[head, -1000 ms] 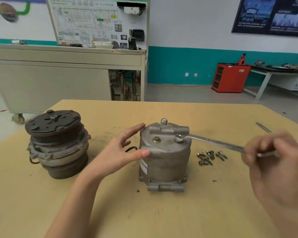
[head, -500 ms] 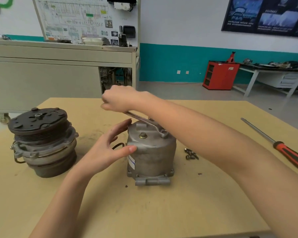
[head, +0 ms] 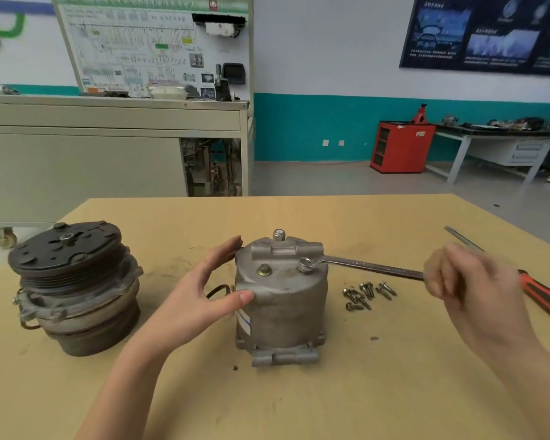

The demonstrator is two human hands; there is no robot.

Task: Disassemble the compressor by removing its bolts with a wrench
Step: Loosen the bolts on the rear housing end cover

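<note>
A grey compressor body stands upright on the wooden table. My left hand braces its left side, fingers straight and thumb pressed to the front. A silver wrench sits with its ring end on the right-hand top bolt, handle pointing right. My right hand, blurred, grips the handle's end. A second, brass-coloured bolt stays in the top to the left.
Several removed bolts lie right of the compressor. A red-handled screwdriver lies at the table's right edge. The clutch and pulley half stands at the left. A black O-ring lies behind my left hand.
My right hand has swung the wrench handle back from the far left, over the compressor, to the right side. The left hand stays against the body.
</note>
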